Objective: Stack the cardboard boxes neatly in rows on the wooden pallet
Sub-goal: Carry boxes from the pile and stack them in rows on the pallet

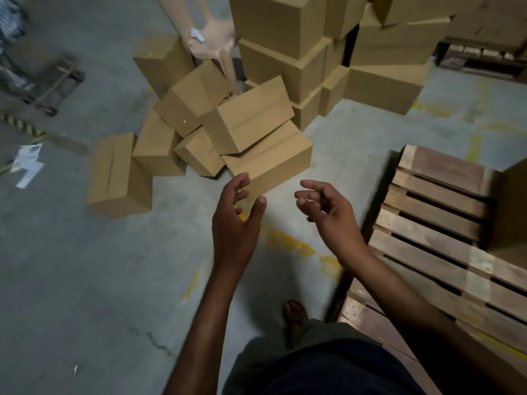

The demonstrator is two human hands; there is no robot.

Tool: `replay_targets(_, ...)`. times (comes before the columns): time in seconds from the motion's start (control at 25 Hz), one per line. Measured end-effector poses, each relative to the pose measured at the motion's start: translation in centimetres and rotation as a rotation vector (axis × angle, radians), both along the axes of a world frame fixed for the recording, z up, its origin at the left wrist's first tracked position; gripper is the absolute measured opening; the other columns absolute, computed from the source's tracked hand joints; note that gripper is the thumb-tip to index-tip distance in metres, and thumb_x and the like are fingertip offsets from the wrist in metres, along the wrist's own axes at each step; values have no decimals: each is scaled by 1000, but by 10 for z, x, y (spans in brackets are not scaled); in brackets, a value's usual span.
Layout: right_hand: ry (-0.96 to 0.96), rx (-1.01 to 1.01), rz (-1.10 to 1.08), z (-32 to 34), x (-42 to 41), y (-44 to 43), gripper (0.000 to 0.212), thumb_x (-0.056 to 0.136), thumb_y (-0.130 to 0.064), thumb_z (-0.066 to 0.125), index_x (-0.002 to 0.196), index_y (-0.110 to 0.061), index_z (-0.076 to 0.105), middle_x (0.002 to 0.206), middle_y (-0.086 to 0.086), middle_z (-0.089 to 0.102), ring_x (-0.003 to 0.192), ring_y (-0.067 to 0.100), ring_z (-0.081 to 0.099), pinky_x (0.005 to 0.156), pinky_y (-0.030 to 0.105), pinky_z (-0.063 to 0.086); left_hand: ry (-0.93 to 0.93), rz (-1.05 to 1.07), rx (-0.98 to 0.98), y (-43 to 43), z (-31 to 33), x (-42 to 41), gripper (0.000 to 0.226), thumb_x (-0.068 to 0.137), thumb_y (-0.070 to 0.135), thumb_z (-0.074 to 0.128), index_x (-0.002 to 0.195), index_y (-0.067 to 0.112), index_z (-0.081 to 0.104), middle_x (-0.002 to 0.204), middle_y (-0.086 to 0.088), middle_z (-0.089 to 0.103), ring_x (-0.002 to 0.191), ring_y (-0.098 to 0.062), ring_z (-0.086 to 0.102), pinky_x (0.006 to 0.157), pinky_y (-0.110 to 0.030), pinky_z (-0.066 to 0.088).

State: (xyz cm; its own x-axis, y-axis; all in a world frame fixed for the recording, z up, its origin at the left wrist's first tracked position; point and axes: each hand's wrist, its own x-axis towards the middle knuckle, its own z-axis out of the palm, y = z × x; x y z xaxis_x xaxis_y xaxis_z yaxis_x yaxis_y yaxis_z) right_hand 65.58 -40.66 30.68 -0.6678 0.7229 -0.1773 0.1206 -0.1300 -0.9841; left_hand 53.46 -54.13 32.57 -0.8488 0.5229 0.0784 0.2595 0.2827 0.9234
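A loose heap of brown cardboard boxes lies on the concrete floor ahead of me. The nearest box sits at the heap's front. My left hand hovers just in front of it, fingers loosely spread, holding nothing. My right hand hangs beside it to the right, fingers relaxed and empty. The wooden pallet lies at the right, with one cardboard box standing on its far right part.
A tall stack of boxes rises behind the heap, with a plastic chair beside it. A trolley stands far left. Paper scraps and yellow floor paint mark the concrete. My sandalled foot is below.
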Motion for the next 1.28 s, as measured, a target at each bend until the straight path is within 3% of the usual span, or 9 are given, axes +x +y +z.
replay_targets(0.16,-33,-342,-18,-3,-92,26,26,102,-28,60,126,-19,66,114,0,76,101,17,70,83,33,53,-265,38,33,27,-5,-98,39,94,22,73,131,27,61,127,13,67,113,-5,65,94,-30,55)
replay_targets(0.36,-40,-583,-117,-37,-209,54,32,105,-37,53,128,-18,65,116,0,77,98,14,70,80,29,55,-540,-6,0,59,-33,-234,31,96,26,71,126,25,65,119,6,73,110,-11,69,85,-29,54)
replay_targets(0.44,-13,-677,-166,-48,-255,64,33,105,-38,52,127,-18,66,119,2,76,95,13,71,77,28,56,-746,-5,47,76,-43,-288,29,100,27,64,128,22,65,118,3,75,110,-15,71,89,-33,54)
replay_targets(0.56,2,-719,-247,-57,-322,78,34,104,-38,52,130,-19,65,119,2,76,100,14,70,78,29,55,-835,-8,38,101,-52,-363,25,102,28,59,125,19,66,116,2,76,110,-17,71,93,-36,51)
replay_targets(0.8,-35,-724,-351,-84,-435,129,34,104,-39,54,129,-20,66,120,1,75,106,17,67,86,34,52,-758,-108,-109,182,-73,-489,18,98,25,66,115,21,68,115,0,76,108,-17,71,86,-34,51)
replay_targets(0.92,-100,-750,-391,-128,-488,168,33,104,-38,53,129,-20,65,121,0,74,108,18,65,88,35,51,-632,-140,-185,234,-104,-545,24,96,22,69,120,18,70,116,0,73,110,-15,68,91,-33,53)
replay_targets(1.08,-184,-797,-412,-201,-553,216,31,103,-40,55,129,-24,62,132,1,67,117,19,61,94,37,50,-452,-223,-327,303,-158,-616,28,96,22,69,124,19,66,118,2,70,112,-14,64,86,-24,51)
replay_targets(1.16,-234,-817,-430,-240,-581,234,30,103,-42,54,128,-27,59,139,-1,60,122,20,57,98,38,49,-356,-283,-416,337,-197,-652,31,95,24,70,125,21,64,126,2,67,121,-18,61,93,-29,49)
replay_targets(1.28,-317,-838,-469,-303,-620,252,37,102,-43,55,135,-26,54,149,-1,50,129,21,50,103,40,44,-170,-428,-547,379,-258,-690,49,95,27,69,142,21,55,143,1,58,133,-19,52,104,-28,40)
